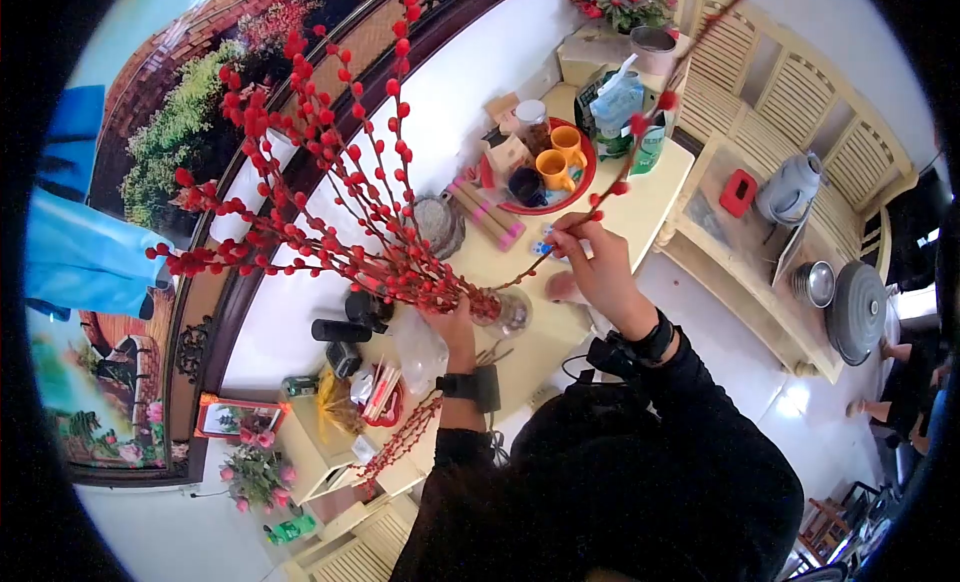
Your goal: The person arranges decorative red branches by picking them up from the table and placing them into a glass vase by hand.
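Note:
A large bunch of branches with fuzzy red buds (330,202) fans out toward the upper left. Its stems come together at a clear glass vase (514,314). My left hand (452,327) is closed around the lower part of the bunch beside the vase, its fingers partly covered by buds. Between thumb and fingertips, my right hand (603,274) pinches a single red-budded branch (622,172), which runs up to the top right, its lower end near the vase. A clear plastic bag (417,347) lies against my left hand.
A red tray (590,172) with orange mugs (553,169) and a jar stands on the cream table (640,197). Beside it are a stone bowl (437,227) and bags. More red-budded sprigs (402,442) lie at lower left. A low table (745,272) holds a kettle (790,187).

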Available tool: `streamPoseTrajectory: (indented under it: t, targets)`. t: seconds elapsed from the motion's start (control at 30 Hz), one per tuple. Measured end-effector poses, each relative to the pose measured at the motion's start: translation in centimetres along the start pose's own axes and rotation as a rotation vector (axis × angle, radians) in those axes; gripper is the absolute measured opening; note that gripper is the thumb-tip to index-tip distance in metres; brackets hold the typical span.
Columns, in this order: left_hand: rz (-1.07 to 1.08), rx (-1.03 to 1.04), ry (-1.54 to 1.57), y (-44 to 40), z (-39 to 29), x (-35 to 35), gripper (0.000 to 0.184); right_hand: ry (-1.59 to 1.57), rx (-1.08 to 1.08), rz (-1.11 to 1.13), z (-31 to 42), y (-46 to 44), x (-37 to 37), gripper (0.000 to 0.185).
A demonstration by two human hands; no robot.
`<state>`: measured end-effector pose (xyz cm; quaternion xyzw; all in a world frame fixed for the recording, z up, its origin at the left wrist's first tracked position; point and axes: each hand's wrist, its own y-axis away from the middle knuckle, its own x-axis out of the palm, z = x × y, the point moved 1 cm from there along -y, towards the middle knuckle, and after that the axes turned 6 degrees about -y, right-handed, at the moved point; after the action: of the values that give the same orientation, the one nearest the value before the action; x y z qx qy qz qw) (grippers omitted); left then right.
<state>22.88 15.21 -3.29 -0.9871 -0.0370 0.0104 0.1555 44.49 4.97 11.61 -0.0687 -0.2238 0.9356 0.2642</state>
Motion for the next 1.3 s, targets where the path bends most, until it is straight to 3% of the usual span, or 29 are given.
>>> streamPoseTrajectory:
  t: [0.17,0.3,0.4,0.67,0.97,1.07,1.2,1.3]
  targets:
    - [-0.007,-0.075,0.006,0.0,-1.0,0.2,0.069,0.141,-0.103,0.155,-1.0,-0.2,1.7,0.012]
    - [0.009,-0.067,-0.083,0.1,-0.2,-0.5,0.066,0.214,-0.252,0.154,0.3,-0.6,3.9,0.015]
    - [-0.011,0.025,-0.231,-0.2,1.1,-1.3,0.062,0.224,-0.253,0.23,0.1,-0.7,5.9,0.014]
    - [0.041,-0.107,0.174,-0.1,0.6,-1.1,0.061,0.32,-0.242,0.284,-2.5,-0.3,10.9,0.014]
    - [0.034,-0.009,0.123,-0.2,-1.0,-1.3,0.061,0.41,-0.163,0.244,-3.8,0.0,12.7,0.017]
    - [0.043,0.011,0.013,-0.6,2.3,-1.9,0.061,0.452,-0.138,0.259,-3.6,0.3,12.7,0.02]
    - [0.066,-0.073,0.019,-0.3,-0.1,-1.9,0.061,0.493,-0.109,0.296,-3.9,0.6,12.6,0.027]
    - [0.043,-0.091,-0.011,-0.1,-0.5,-2.2,0.059,0.459,-0.227,0.284,-4.6,1.0,12.8,0.025]
